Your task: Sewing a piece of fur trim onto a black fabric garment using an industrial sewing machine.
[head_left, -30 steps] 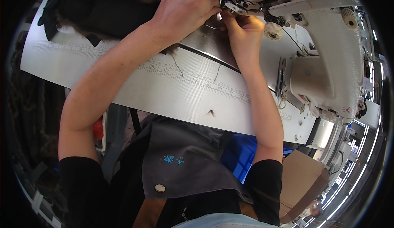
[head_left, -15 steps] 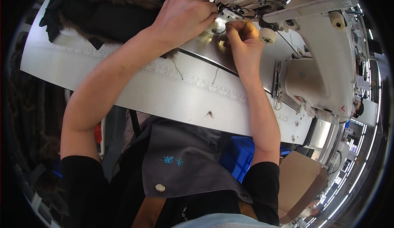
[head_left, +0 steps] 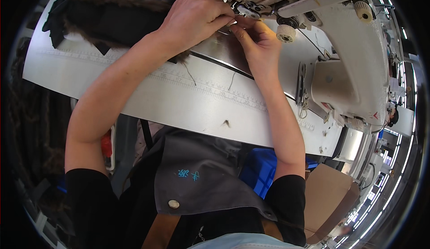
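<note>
My left hand (head_left: 195,23) reaches in from the left toward the front of a white sewing machine (head_left: 333,29). Its thumb and fingers are pinched together. My right hand (head_left: 260,47) is closed too, thumb against fingers, and its tips meet those of my left hand just below the machine's round metal part (head_left: 247,11). A small bright spot shows between the fingertips; what they hold is too small to make out. Dark cloth with brown fur strips (head_left: 118,18) lies beside and beyond my left hand.
The pale table (head_left: 192,101) has ruler marks along it, with loose threads and fluff on top. Metal snips or tweezers (head_left: 302,83) lie by the machine's base. Below the table edge are a blue bin (head_left: 257,170) and a brown cardboard box (head_left: 329,199).
My right hand has moved left, away from the round metal part, and its fingertips now meet my left hand's. The left hand has stayed nearly in place.
</note>
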Tool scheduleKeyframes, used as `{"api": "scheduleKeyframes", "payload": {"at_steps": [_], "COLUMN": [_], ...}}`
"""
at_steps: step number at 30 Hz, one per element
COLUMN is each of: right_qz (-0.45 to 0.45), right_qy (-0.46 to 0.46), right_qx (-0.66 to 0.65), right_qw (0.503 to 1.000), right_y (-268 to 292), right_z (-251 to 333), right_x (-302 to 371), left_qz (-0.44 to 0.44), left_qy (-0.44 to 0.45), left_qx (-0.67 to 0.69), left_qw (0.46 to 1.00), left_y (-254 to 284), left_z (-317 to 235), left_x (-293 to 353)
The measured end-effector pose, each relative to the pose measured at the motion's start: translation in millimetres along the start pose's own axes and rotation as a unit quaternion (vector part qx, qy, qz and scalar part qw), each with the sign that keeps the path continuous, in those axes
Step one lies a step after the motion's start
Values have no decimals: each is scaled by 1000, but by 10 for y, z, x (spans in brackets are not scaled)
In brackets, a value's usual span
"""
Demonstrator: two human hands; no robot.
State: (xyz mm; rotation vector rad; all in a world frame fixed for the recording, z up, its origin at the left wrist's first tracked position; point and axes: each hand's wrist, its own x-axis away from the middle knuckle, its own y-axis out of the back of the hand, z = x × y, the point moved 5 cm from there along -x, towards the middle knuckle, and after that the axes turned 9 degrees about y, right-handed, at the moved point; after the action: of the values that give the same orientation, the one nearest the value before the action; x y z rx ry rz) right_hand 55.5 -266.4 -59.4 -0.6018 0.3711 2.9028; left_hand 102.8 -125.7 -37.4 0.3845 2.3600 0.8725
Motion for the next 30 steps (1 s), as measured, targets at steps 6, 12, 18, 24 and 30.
{"api": "scheduleKeyframes", "payload": {"at_steps": [6, 12, 18, 24, 30], "right_qz": [-5, -3, 3, 73, 35], "right_qy": [20, 36, 43, 9, 16], "right_qx": [53, 70, 103, 226, 202], "right_qw": [998, 997, 994, 971, 979], "right_y": [24, 31, 56, 137, 247], "right_z": [-71, -41, -9, 109, 122], "right_x": [-14, -27, -7, 184, 293], "left_qz": [37, 41, -2, -60, -82], "left_qy": [21, 43, 41, -6, -33], "left_qx": [58, 89, 70, 25, -11], "left_qw": [997, 994, 997, 998, 996], "left_y": [-24, 3, 43, 70, 58], "left_z": [32, 60, 57, 2, -14], "left_x": [4, 5, -5, 23, 32]}}
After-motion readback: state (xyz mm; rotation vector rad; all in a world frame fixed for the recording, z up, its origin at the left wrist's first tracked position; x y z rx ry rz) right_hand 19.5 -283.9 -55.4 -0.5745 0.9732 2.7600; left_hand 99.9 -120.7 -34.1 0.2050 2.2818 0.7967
